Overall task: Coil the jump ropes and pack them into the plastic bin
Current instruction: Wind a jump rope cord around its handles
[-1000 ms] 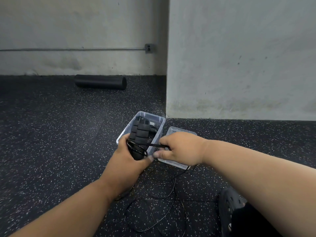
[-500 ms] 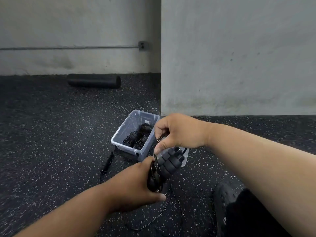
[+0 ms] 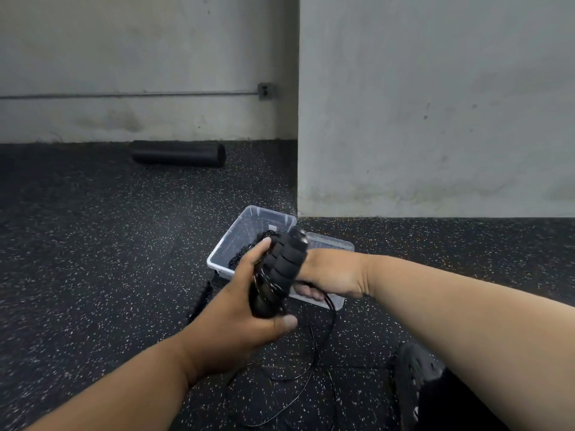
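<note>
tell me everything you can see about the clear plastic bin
The bin is a clear, rectangular plastic tub with a rolled rim, standing open and upright on the speckled floor near the wall corner. Black coiled rope lies inside. Its near right side is hidden by the hands and the handles. A clear lid lies beside it on the right. Neither hand visibly touches it.
</note>
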`<state>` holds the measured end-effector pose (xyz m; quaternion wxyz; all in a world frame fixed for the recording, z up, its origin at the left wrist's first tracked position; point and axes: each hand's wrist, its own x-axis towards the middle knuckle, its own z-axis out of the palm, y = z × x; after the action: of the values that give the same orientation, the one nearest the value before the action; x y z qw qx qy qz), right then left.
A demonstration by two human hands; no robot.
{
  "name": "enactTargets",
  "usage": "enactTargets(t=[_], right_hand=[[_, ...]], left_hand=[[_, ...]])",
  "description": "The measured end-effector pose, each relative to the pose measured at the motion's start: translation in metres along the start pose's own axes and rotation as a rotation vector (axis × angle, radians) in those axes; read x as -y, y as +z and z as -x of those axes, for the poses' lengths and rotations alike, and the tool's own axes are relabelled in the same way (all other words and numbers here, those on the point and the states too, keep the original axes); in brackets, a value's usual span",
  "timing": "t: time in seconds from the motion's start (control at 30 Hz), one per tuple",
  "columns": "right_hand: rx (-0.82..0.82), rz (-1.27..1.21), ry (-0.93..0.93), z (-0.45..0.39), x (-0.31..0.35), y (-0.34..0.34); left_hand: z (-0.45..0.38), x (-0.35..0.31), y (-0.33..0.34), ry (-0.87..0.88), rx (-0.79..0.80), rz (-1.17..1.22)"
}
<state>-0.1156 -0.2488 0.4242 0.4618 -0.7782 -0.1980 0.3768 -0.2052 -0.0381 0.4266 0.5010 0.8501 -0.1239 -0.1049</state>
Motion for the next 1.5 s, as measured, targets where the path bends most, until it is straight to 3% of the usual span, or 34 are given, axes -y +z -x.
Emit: enactTargets(t=[0.13,0.27,0.33,0.43,0.53,0.67,0.77,0.9,1.03,1.1,1.2,1.27,1.37,1.5], right_hand=[[-0.092,0.577,-0.019,0.000,0.002,0.008],[-0.028,0.959,-0.096,0.018,0.025,0.025],[-0.007,1.060,-0.142,0.028,0.039,0.029],[0.026,0.937,-0.175,0.037,0.055,0.026],[0.024,0.640,-0.163,0.039,0.061,0.003],[0.021,0.254,-0.131,0.029,0.035,-0.027],[0.014,0.055,-0.096,0.021,0.017,-0.029],[-0.041,0.133,-0.002,0.009,0.012,-0.007],[-0.047,0.609,0.034,0.006,0.009,0.009],[-0.022,0.780,0.022,0.014,0.016,0.016],[-0.018,0.963,-0.049,0.027,0.031,0.020],[-0.007,1.016,-0.121,0.033,0.040,0.020],[-0.028,0.857,-0.165,0.036,0.046,0.011],[-0.087,0.546,-0.145,0.030,0.034,-0.019]], left_hand=[[-0.012,0.012,-0.012,-0.147,-0.259,-0.094],[-0.015,0.033,-0.020,-0.323,-0.048,-0.533],[-0.014,0.039,-0.012,-0.326,0.058,-0.706],[-0.010,0.034,0.005,-0.155,0.211,-0.802],[-0.004,0.015,0.020,0.044,0.337,-0.686],[0.004,-0.010,0.018,0.165,0.196,-0.495],[0.007,-0.011,0.012,0.104,0.039,-0.229],[0.000,-0.003,0.007,-0.016,-0.169,-0.023],[-0.011,0.017,-0.005,-0.212,-0.318,0.025],[-0.016,0.029,-0.014,-0.291,-0.274,-0.153],[-0.017,0.042,-0.018,-0.385,-0.045,-0.570],[-0.015,0.043,-0.009,-0.311,0.101,-0.704],[-0.010,0.031,0.008,-0.053,0.245,-0.704],[-0.004,0.012,0.019,0.135,0.208,-0.555]])
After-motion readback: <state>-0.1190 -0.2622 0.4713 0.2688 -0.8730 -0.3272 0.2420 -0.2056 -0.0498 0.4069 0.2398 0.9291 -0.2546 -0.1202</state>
